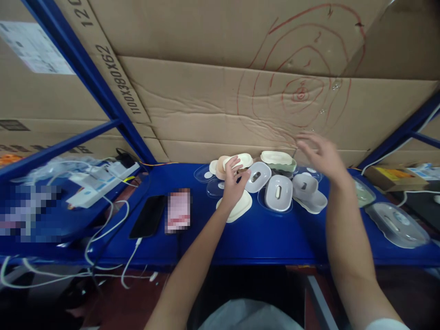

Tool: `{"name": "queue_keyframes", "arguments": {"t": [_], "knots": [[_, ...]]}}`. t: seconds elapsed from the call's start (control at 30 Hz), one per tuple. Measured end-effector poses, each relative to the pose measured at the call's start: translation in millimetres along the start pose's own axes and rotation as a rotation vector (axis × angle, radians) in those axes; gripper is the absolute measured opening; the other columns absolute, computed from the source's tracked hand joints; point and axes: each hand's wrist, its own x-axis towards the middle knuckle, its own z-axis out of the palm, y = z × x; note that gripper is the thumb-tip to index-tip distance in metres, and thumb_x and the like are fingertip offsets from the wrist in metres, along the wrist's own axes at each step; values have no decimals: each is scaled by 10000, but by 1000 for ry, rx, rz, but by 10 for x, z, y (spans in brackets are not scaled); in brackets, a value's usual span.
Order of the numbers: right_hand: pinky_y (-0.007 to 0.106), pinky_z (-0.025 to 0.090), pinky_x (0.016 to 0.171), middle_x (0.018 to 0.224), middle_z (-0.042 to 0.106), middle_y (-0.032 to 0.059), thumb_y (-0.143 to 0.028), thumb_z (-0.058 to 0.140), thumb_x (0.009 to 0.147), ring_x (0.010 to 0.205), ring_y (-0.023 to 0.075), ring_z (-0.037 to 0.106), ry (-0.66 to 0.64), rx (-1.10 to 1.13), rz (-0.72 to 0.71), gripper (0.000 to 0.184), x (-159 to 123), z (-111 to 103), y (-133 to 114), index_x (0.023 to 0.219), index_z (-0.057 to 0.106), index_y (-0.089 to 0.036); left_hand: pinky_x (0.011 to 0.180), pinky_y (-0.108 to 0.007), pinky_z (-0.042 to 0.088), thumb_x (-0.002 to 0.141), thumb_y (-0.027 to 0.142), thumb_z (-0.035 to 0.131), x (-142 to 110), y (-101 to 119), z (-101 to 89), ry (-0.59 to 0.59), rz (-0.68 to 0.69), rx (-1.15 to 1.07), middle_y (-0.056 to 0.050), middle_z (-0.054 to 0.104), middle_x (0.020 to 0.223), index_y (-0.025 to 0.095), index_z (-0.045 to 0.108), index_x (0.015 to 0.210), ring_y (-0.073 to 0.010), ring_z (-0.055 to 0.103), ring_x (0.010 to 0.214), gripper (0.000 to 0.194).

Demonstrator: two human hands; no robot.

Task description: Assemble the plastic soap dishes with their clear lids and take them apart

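My left hand reaches over a cluster of small plastic dishes and lids. Its fingers overlap a cream oval piece, with the thumb apart, near a light grey dish; I cannot see a firm grip on either. A cream lid lies below this wrist, partly covered by it. My right hand is raised above the cluster's right side, empty, fingers apart. Nearest below it are a grey two-part dish and a green container topped by a cream one. Another grey dish sits mid-cluster, on a clear lid.
On the blue table, a black phone and a blurred pink item lie left. Further left are a white power strip and cables. A clear-lidded grey container stands right. Cardboard with red rings rises behind.
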Motion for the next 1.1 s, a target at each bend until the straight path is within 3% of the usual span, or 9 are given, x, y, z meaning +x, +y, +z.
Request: {"name": "queue_keyframes", "arguments": {"t": [0.2,0.33,0.4,0.53,0.7,0.83,0.93,1.03,1.1], "knots": [[647,478,993,1310,741,235,-721,461,946,1288,432,657,125,-581,395,617,-1586,-872,935,1330,736,-324,872,-352,576,997,448,681,-34,58,13,-41,38,74,-115,645,1331,256,646,1238,-232,667,1098,310],[812,351,880,1370,670,312,-944,548,641,1316,577,579,255,-690,713,900,-2756,-957,1521,1360,714,-430,941,-392,558,999,415,658,-18,203,3,-134,118,147,-98,693,1175,250,730,1063,-257,666,1091,191],[803,377,874,1362,681,287,-906,554,666,1330,570,583,299,-646,683,851,-3067,-892,1584,1375,703,-460,1010,-430,542,979,391,682,-43,336,10,-218,156,175,-82,721,1103,261,754,1010,-274,672,1102,153],[708,451,1010,1233,741,222,-710,533,876,1285,472,662,396,-573,460,602,-3232,-723,1342,1394,709,-458,1049,-455,538,972,318,699,-331,701,59,-490,175,258,-69,761,1123,277,784,1084,-288,711,1099,146],[676,487,1074,1331,681,219,-802,681,786,1339,502,606,478,-522,490,764,-3194,-582,1079,1443,696,-412,1093,-461,530,1019,316,654,-1119,1048,173,-695,9,159,-70,751,1268,333,756,1276,-298,699,1215,277],[668,506,1065,1264,689,214,-792,704,798,1318,498,618,594,-463,539,685,-3122,-567,878,1371,751,-418,1079,-468,563,1000,329,687,-1769,998,325,-697,-288,-72,-89,725,1305,336,714,1362,-283,705,1184,363],[648,513,1063,1273,689,180,-696,712,855,1352,457,606,612,-326,612,576,-3032,-491,457,1403,692,-518,1064,-489,582,958,386,767,-2042,842,487,-631,-516,-342,-134,650,1446,349,608,1484,-314,667,1289,551],[712,458,1142,1329,670,115,-608,719,883,1358,460,596,475,-84,543,506,-2977,-238,-160,1384,666,-564,1143,-554,520,808,413,930,-2060,714,624,-467,-633,-535,-142,378,1710,427,394,1622,-377,516,1488,975],[748,496,1096,1347,648,107,-558,747,880,1336,461,604,234,179,430,481,-2963,-1,-550,1354,686,-504,1184,-579,474,749,458,969,-1993,664,638,-354,-615,-624,-150,343,1727,446,253,1669,-385,517,1491,1165]]}}
